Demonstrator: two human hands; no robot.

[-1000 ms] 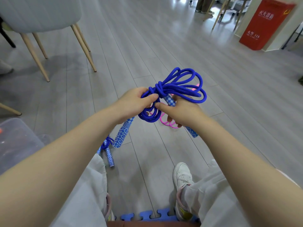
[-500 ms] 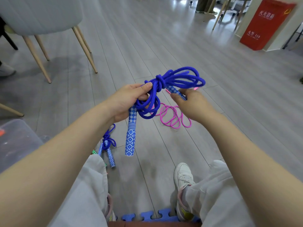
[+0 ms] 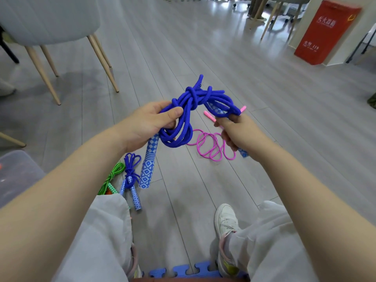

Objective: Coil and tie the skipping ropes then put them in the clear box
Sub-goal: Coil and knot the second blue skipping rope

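Observation:
I hold a coiled blue skipping rope (image 3: pixel 191 106) with a knot at its top above the floor. My left hand (image 3: pixel 150 123) grips the left part of the coil; one blue-and-white patterned handle (image 3: pixel 149 163) hangs below it. My right hand (image 3: pixel 236 131) grips the other patterned handle and the right loops. A pink skipping rope (image 3: pixel 211 147) lies loosely coiled on the floor under my right hand. A smaller tied blue rope (image 3: pixel 132 176) and a green rope (image 3: pixel 110 178) lie by my left knee. The clear box (image 3: pixel 16 171) shows at the left edge.
A grey chair with wooden legs (image 3: pixel 101 55) stands at the back left. A red box (image 3: pixel 325 31) stands at the far right. My white shoe (image 3: pixel 225 218) and a blue foam mat edge (image 3: pixel 183 270) are near the bottom.
Both hands have spread apart and drawn the knot tighter. The right hand now grips the second handle lower down. The left handle still hangs free.

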